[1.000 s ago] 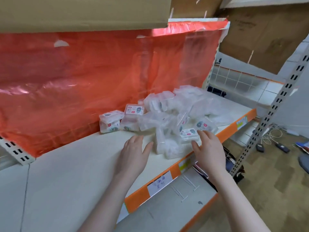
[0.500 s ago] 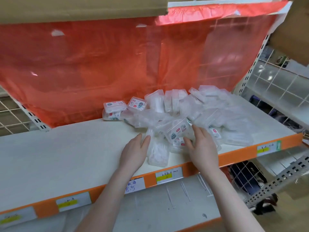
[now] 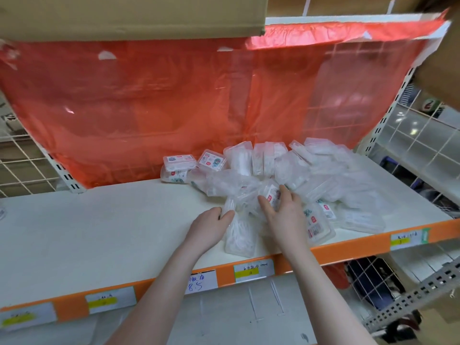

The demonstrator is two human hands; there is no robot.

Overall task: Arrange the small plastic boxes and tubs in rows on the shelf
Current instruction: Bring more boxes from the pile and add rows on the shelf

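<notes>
The right hand (image 3: 283, 215) has its grip on a small clear box (image 3: 270, 191) with a red-and-white label, thumb on the near-left side and fingers curled over its far edge, at the front of the heap. The left hand (image 3: 211, 226) grips the left edge of a clear tub (image 3: 240, 235) of white sticks, fingers curled round its top corner; the tub lies flat near the front lip of the shelf (image 3: 99, 227), just left of the right wrist. Just right of that wrist lies a labelled box (image 3: 315, 222), face up and touching the shelf's orange edge (image 3: 361, 242). Behind both hands spreads the pile (image 3: 321, 178) of clear boxes and tubs, jumbled, some on edge and some flat, covering the right half of the shelf back to the rear. At the pile's left end two boxes are stacked, the stack (image 3: 178, 168) standing against the back, with a tilted box (image 3: 211, 160) just beside it. The left half of the shelf is bare white board. Behind the shelf hangs a red plastic sheet (image 3: 149, 108) over a wire grid. A cardboard carton (image 3: 124, 16) sits overhead at top left. Price tags (image 3: 254, 270) are stuck along the orange edge, one with "8.5" handwritten. A lower shelf (image 3: 236, 314) shows beneath between the forearms.
</notes>
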